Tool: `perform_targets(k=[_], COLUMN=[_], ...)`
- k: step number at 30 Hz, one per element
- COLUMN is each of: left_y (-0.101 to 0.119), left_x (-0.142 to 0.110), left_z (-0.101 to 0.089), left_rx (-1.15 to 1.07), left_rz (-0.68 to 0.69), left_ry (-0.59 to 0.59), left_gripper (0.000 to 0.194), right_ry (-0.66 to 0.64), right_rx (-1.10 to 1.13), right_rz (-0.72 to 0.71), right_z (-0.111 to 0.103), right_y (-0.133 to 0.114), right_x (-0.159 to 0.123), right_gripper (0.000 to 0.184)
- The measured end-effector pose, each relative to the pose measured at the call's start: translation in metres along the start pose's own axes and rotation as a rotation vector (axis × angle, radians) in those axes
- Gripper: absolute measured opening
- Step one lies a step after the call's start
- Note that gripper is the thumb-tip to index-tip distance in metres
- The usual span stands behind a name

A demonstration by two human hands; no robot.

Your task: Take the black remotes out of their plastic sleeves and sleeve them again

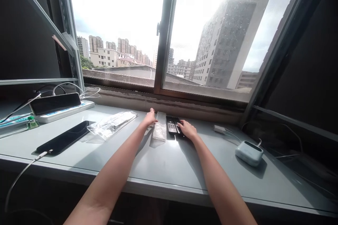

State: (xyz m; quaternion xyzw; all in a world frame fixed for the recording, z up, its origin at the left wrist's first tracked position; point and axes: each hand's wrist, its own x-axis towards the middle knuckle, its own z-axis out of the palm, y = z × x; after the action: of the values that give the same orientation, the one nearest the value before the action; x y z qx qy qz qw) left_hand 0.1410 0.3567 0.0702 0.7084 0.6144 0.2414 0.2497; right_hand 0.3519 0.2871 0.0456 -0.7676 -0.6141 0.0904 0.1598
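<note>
My left hand [150,118] is at the left edge of a slim package in clear plastic [159,128], thumb and fingers apart. Whether it presses on the plastic I cannot tell. To the right of that package, two dark remote controls with light buttons lie side by side, a left remote [171,127] and a right remote [179,123]. My right hand [188,129] is closed over the right side of the right remote, its fingertips on the button face. Part of that remote is hidden under the hand.
Crumpled clear plastic bags [112,124] lie left of my left arm, beside a black phone [64,139] with a white cable. Another phone [56,103] leans on a power strip [87,106]. To the right are a white charger [219,129] and a pale blue box [249,153]. A window sill [200,110] borders the back.
</note>
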Motion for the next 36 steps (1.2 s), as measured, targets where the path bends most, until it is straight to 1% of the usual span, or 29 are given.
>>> perform_targets(k=[5, 11, 13, 16, 17, 19, 21, 23, 25, 27, 28, 29, 31, 33, 34, 36], left_y=[0.002, 0.005, 0.002, -0.011, -0.017, -0.03, -0.04, -0.045, -0.045, -0.044, -0.044, -0.043, -0.043, -0.042, -0.043, -0.044], left_x=[-0.006, -0.014, -0.012, -0.005, -0.003, 0.001, 0.002, 0.001, 0.0, -0.001, -0.001, 0.0, 0.0, 0.0, 0.0, 0.0], left_z=[0.002, 0.004, 0.004, 0.002, 0.0, -0.004, -0.01, -0.015, -0.021, -0.026, -0.028, -0.031, -0.034, -0.035, -0.035, -0.034], left_rx=[0.175, 0.255, 0.277, 0.335, 0.351, 0.368, 0.382, 0.394, 0.409, 0.429, 0.435, 0.439, 0.44, 0.444, 0.447, 0.46], left_rz=[0.035, 0.028, 0.012, -0.058, -0.097, -0.177, -0.212, -0.193, -0.157, -0.168, -0.191, -0.216, -0.257, -0.252, -0.242, -0.228], left_ry=[0.077, 0.077, 0.139, 0.307, 0.358, 0.409, 0.391, 0.379, 0.427, 0.482, 0.479, 0.451, 0.359, 0.299, 0.302, 0.359], left_gripper=[0.049, 0.052, 0.059, 0.07, 0.069, 0.057, 0.047, 0.047, 0.048, 0.045, 0.043, 0.04, 0.038, 0.039, 0.04, 0.042], right_ry=[0.013, 0.014, 0.016, 0.016, 0.016, 0.015, 0.014, 0.014, 0.013, 0.011, 0.009, 0.006, 0.003, 0.002, 0.002, 0.0], right_rx=[0.037, 0.049, 0.049, 0.049, 0.049, 0.049, 0.048, 0.044, 0.038, 0.033, 0.031, 0.03, 0.03, 0.029, 0.029, 0.028], right_rz=[0.035, 0.027, 0.023, 0.019, 0.018, 0.015, 0.014, 0.014, 0.014, 0.012, 0.01, 0.008, 0.007, 0.008, 0.009, 0.011], right_z=[-0.003, -0.004, -0.004, -0.003, -0.002, -0.002, -0.001, -0.001, -0.002, -0.002, -0.002, -0.002, -0.003, -0.003, -0.003, -0.003], right_y=[-0.001, -0.002, -0.003, -0.002, -0.002, -0.001, 0.0, 0.001, 0.001, 0.0, 0.0, 0.0, -0.001, -0.001, -0.001, -0.001], right_x=[-0.003, -0.005, -0.005, -0.005, -0.005, -0.004, -0.003, -0.002, -0.002, -0.002, -0.002, -0.002, -0.003, -0.003, -0.003, -0.003], right_gripper=[0.046, 0.042, 0.041, 0.041, 0.041, 0.041, 0.041, 0.041, 0.041, 0.041, 0.041, 0.041, 0.041, 0.041, 0.041, 0.041])
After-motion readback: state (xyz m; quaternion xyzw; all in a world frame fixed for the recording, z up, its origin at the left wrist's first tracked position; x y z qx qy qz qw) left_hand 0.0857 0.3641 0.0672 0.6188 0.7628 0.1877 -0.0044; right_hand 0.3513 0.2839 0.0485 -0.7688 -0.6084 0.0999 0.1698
